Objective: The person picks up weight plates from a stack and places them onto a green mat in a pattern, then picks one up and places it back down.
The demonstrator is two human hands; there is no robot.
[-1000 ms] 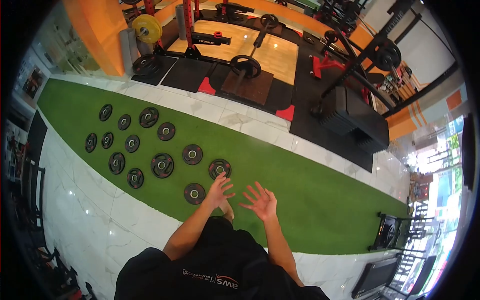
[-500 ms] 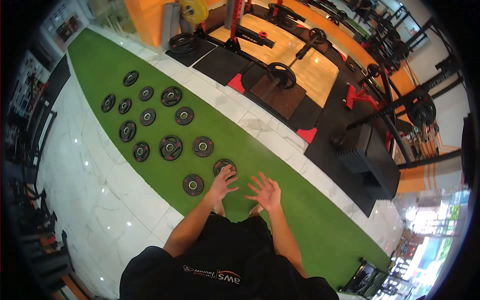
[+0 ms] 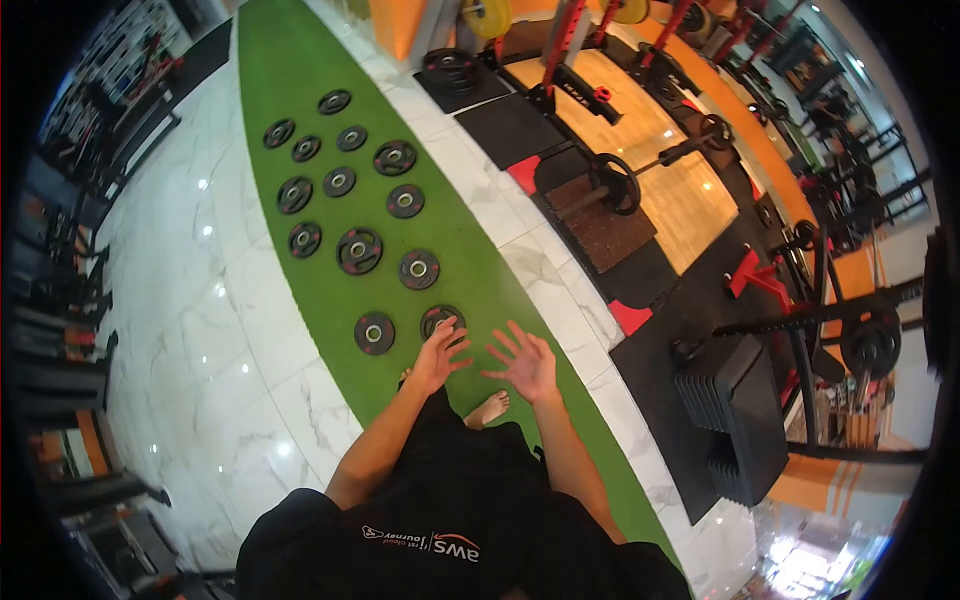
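Several black weight plates lie flat on a strip of green turf (image 3: 290, 70). Both my hands are raised in front of me with fingers spread, holding nothing. My left hand (image 3: 437, 355) hovers in line with the nearest plate (image 3: 441, 319), partly covering it from view. Another plate (image 3: 373, 332) lies just left of it. My right hand (image 3: 523, 362) is open over the turf, beside the left. A bare foot (image 3: 487, 408) shows on the turf below my hands.
White marble floor (image 3: 200, 300) flanks the turf on the left. A loaded barbell (image 3: 620, 182) on a wooden platform, red rack posts and a stack of black blocks (image 3: 735, 415) stand to the right. Dark gym machines (image 3: 60, 290) line the far left.
The view has swung round, so the turf strip now runs more steeply up the frame. Both hands stay raised and open in front of me, close to the nearest plate.
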